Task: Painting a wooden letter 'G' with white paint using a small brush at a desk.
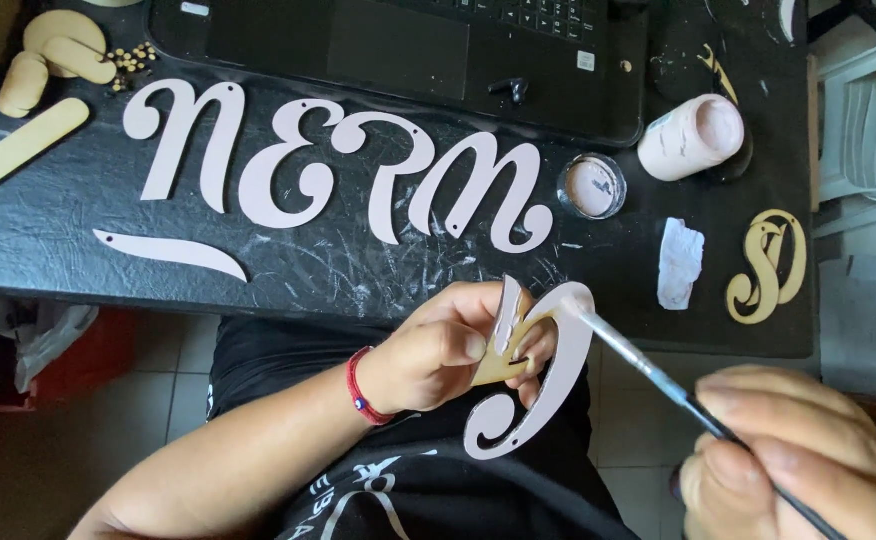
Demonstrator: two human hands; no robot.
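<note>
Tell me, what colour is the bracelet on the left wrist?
The bracelet is red, seen in the head view.

From where I'm standing the right hand (798,460) runs off the frame around 4 o'clock, and the laptop (408,50) is chopped off at 12.

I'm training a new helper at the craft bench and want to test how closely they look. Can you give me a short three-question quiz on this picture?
1. True or false: the left hand holds a curly wooden letter that is partly painted pale pink.
2. Which tool is in the right hand? A) scissors B) a thin paintbrush C) a pencil
3. Fill in: the unpainted gold-brown letter lies near the table's ____ edge in the picture.

Key
1. True.
2. B; its tip touches the top of the held letter.
3. Right, beside a white crumpled scrap.
</note>
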